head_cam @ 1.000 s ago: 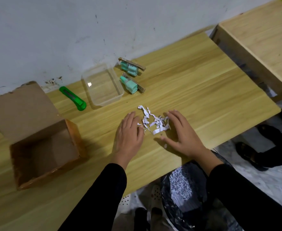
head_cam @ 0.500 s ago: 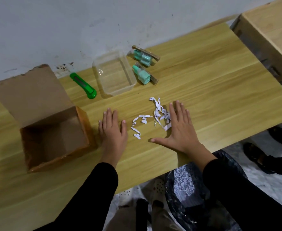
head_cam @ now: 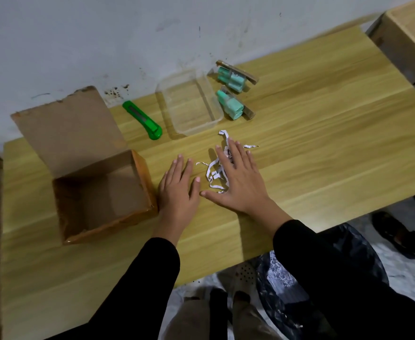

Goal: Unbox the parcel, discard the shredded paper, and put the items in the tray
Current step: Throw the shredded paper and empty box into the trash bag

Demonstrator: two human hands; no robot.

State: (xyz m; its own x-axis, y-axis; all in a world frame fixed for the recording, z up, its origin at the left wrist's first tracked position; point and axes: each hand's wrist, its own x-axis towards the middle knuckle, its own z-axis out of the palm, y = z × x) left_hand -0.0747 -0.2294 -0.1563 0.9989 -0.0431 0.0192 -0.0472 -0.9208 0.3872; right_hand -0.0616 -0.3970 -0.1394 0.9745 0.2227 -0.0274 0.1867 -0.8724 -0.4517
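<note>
An open cardboard box [head_cam: 98, 192] with its flap up stands at the left of the wooden table [head_cam: 324, 155]; its inside looks bare. A clear plastic tray [head_cam: 189, 105] sits near the wall with nothing in it. Two teal packaged items [head_cam: 233, 78] [head_cam: 234, 105] lie just right of the tray. White shredded paper strips [head_cam: 217, 171] lie between my hands. My left hand [head_cam: 179, 190] rests flat beside the box. My right hand [head_cam: 238, 180] lies flat with spread fingers, partly over the strips.
A green utility knife [head_cam: 144, 120] lies between box and tray. A black bag [head_cam: 324, 290] holding shredded paper hangs below the table's front edge. Another wooden table [head_cam: 412, 40] stands at the right. Someone's dark shoes [head_cam: 398, 234] are on the floor.
My left hand has slid left from the strips to beside the box. My right hand has spread flat and moved over the strips, which are now more scattered. The camera has shifted.
</note>
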